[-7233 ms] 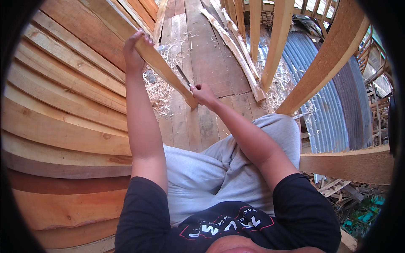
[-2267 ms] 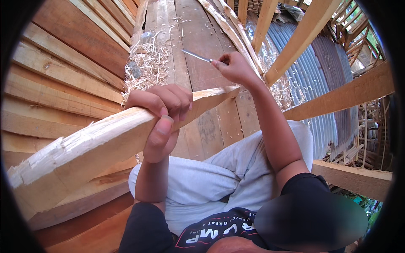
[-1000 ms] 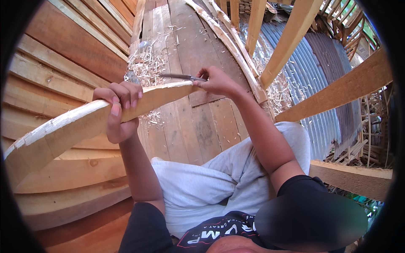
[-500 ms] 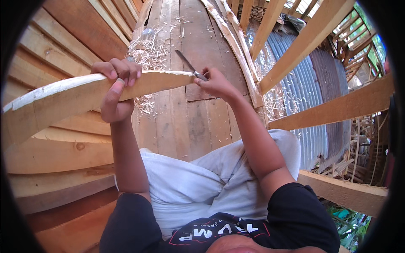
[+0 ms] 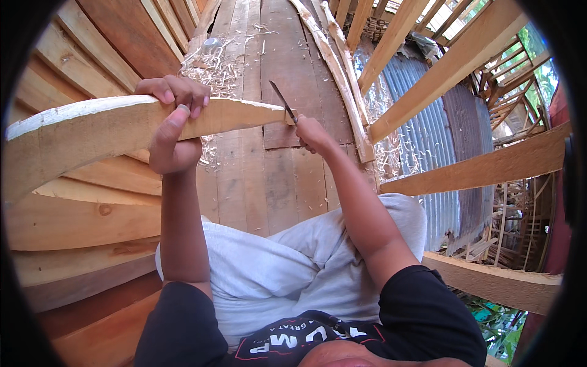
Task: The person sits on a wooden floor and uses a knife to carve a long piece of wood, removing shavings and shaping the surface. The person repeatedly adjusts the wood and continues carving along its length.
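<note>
A long wooden plank (image 5: 98,127) stretches from the left rim to the middle of the view, its upper edge pale and freshly cut. My left hand (image 5: 174,122) is closed around it, fingers over the top edge and thumb on the near face. In my right hand (image 5: 313,134) is a knife (image 5: 282,98), held by its handle, which my fingers mostly hide. The narrow dark blade points up and away to the left, just past the plank's right end. A small wood piece or curl (image 5: 288,117) shows between that end and the knife.
Wood shavings (image 5: 214,72) and a clear glass or jar (image 5: 211,46) lie on the board floor (image 5: 284,174). Stacked planks (image 5: 92,214) line the left. Two peeled poles (image 5: 333,55), wooden rails (image 5: 477,159) and corrugated metal sheets (image 5: 422,104) are on the right.
My right hand has moved slightly right and down with the knife, past the plank's end. The blade now stands more upright. My left hand keeps its hold on the plank.
</note>
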`<state>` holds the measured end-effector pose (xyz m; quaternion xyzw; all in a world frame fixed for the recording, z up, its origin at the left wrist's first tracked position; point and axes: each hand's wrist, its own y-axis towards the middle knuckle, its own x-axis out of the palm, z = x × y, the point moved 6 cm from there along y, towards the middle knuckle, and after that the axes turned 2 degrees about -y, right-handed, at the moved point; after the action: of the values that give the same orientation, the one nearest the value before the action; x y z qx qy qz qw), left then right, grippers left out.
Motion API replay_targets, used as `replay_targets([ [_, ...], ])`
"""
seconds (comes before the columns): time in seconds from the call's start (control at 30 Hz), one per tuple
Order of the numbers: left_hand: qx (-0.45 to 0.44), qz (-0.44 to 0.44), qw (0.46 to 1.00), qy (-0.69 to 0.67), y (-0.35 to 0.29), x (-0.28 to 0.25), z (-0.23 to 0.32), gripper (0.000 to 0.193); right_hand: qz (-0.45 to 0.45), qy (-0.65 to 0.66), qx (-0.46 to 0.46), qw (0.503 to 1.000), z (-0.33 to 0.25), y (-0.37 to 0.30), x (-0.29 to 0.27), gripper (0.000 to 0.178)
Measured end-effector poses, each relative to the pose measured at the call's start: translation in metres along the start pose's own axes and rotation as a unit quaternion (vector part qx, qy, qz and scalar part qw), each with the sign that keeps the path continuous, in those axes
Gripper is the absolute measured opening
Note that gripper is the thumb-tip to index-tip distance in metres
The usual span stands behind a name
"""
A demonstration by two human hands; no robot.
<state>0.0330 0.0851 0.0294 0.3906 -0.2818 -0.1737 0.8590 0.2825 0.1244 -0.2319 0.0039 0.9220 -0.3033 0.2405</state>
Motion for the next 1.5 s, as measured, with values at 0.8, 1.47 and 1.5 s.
replay_targets([
  [0.8,-0.036,-0.029,0.999,0.027,0.002,0.000,0.008,0.030,-0.087,-0.052,-0.121,0.988,-0.063,-0.039,-0.003,0.058],
  [1.47,-0.035,-0.031,0.998,-0.033,-0.006,0.008,-0.003,0.019,0.181,-0.180,-0.088,0.963,-0.010,-0.029,-0.018,0.053],
  [1.5,-0.033,-0.019,0.999,-0.032,-0.005,0.008,-0.004,0.019,0.162,-0.176,-0.103,0.966,-0.011,-0.027,-0.016,0.053],
])
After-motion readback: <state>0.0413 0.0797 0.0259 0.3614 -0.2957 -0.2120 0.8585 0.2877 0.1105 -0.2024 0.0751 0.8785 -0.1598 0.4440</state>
